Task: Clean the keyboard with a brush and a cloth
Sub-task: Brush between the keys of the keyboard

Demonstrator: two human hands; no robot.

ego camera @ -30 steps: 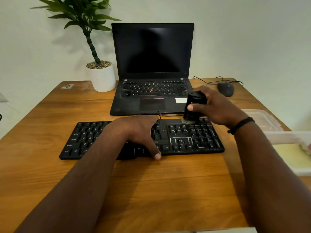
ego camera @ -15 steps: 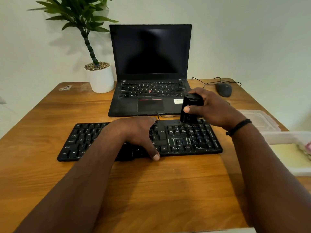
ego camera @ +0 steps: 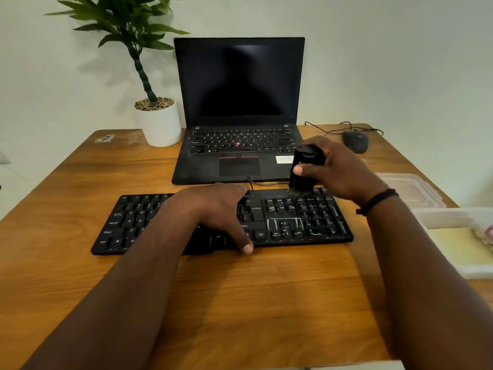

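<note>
While the right hand [ego camera: 338,173] grips the brush [ego camera: 304,170] just above the keyboard [ego camera: 306,222], the left hand [ego camera: 218,209] lies flat on it; hard strokes could shove dust under the keys

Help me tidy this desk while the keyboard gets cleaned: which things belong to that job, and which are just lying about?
In use:
keyboard
brush, held in the right hand
left hand, resting on the keyboard

Lying about:
laptop
mouse
potted plant
plastic containers

Bare arms, no sleeves in view.
A thin dark band [ego camera: 377,201] circles the right wrist, just behind the fingers [ego camera: 300,170]; the left hand [ego camera: 221,209] and wrist wear nothing, both forearms uncovered.
</note>
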